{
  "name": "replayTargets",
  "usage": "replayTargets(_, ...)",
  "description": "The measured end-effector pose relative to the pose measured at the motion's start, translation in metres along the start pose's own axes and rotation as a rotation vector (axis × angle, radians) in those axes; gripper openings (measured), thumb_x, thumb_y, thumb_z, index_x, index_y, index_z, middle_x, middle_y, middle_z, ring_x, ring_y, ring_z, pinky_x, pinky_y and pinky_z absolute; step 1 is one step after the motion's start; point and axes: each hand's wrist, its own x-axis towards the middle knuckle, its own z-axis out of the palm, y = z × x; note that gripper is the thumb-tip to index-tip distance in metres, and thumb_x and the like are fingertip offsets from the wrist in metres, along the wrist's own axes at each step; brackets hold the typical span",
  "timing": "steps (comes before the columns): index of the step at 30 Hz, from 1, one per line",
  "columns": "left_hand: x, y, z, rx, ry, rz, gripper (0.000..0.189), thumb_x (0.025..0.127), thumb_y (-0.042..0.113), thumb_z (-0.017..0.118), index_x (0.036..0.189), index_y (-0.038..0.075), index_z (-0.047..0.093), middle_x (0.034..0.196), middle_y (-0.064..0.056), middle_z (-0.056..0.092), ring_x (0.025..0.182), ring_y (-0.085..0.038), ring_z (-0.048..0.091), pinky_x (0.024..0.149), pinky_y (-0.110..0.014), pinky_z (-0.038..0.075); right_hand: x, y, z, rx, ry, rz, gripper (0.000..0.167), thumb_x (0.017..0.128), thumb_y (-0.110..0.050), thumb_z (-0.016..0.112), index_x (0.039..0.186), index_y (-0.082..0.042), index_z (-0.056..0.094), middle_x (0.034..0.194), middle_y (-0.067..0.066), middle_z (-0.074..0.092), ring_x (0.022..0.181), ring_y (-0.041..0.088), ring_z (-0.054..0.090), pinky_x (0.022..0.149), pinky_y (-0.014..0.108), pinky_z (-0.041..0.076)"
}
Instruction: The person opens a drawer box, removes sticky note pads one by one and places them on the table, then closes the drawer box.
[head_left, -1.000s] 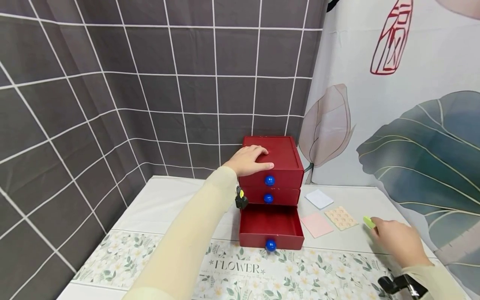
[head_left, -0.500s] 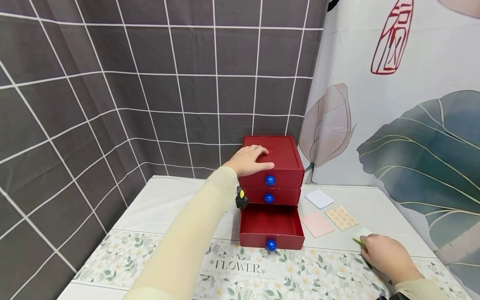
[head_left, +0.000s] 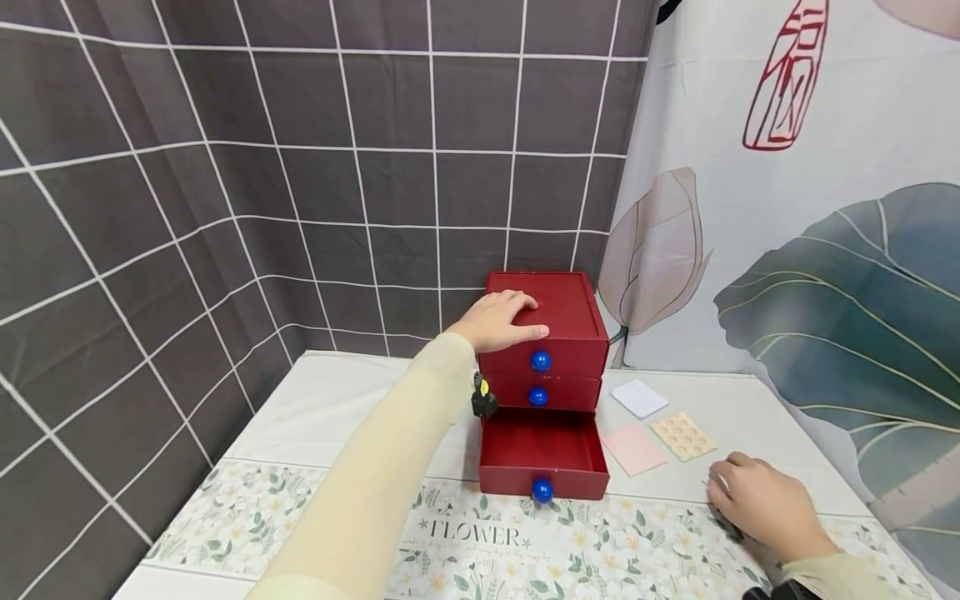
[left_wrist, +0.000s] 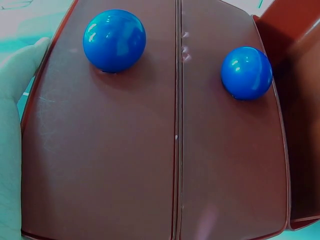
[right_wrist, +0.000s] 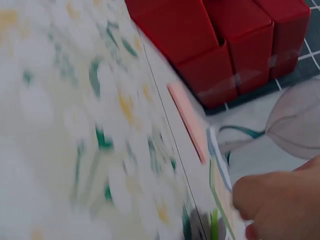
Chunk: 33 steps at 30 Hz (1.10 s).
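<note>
My left hand (head_left: 498, 321) rests on the top left edge of a red drawer cabinet (head_left: 558, 304), fingers spread over it. The cabinet's bottom drawer (head_left: 540, 483) is pulled out with nothing in it; the two drawers above are closed. Each has a blue knob (left_wrist: 114, 41). At the right, my right hand (head_left: 765, 504) is low over the table, fingers curled. In the right wrist view a bright green notepad (right_wrist: 215, 225) shows edge-on beside the curled fingers; the head view hides it behind the hand. How the fingertips meet it is hidden.
Between cabinet and right hand lie a white notepad (head_left: 639, 398), a pink notepad (head_left: 634, 450) and a patterned notepad (head_left: 683, 437). A floral cloth strip (head_left: 480, 550) runs along the table's front. Dark gridded and white printed curtains stand behind.
My right hand has moved left and turned over, bringing the green notepad nearer the others, and the pad has gone from sight in the head view. The left hand stays put.
</note>
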Motion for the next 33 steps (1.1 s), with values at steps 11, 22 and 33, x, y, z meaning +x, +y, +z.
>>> replayTargets(11, 0.001, -0.001, 0.001, 0.004, 0.004, 0.005, 0.064, 0.094, 0.061, 0.054, 0.145, 0.021, 0.049, 0.148, -0.001, 0.048, 0.139, -0.019, 0.041, 0.121, -0.04, 0.025, 0.025, -0.073, -0.007, 0.085, 0.609, -0.312, 0.028, 0.096, -0.032, 0.052, 0.095, -0.009, 0.069, 0.071, 0.002, 0.071, 0.052, 0.017, 0.064, 0.038, 0.033, 0.043)
replayTargets(22, 0.001, -0.002, 0.002, -0.006, 0.009, 0.003, 0.063, 0.094, 0.06, 0.055, 0.144, 0.022, 0.049, 0.148, -0.001, 0.048, 0.138, -0.018, 0.041, 0.12, -0.04, 0.025, 0.037, -0.154, 0.004, 0.171, 0.597, -0.608, 0.021, 0.098, -0.032, 0.057, 0.1, -0.016, 0.07, 0.07, -0.008, 0.065, 0.05, 0.006, 0.056, 0.041, 0.022, 0.043)
replayTargets(33, 0.0, -0.001, 0.001, -0.011, 0.002, 0.008, 0.064, 0.094, 0.06, 0.055, 0.144, 0.022, 0.049, 0.148, 0.0, 0.047, 0.138, -0.018, 0.04, 0.121, -0.04, 0.025, 0.042, -0.191, 0.026, 0.118, 0.373, -0.571, 0.035, 0.081, -0.034, 0.084, 0.095, -0.021, 0.055, 0.057, -0.012, 0.049, 0.044, 0.005, 0.043, 0.04, 0.019, 0.027)
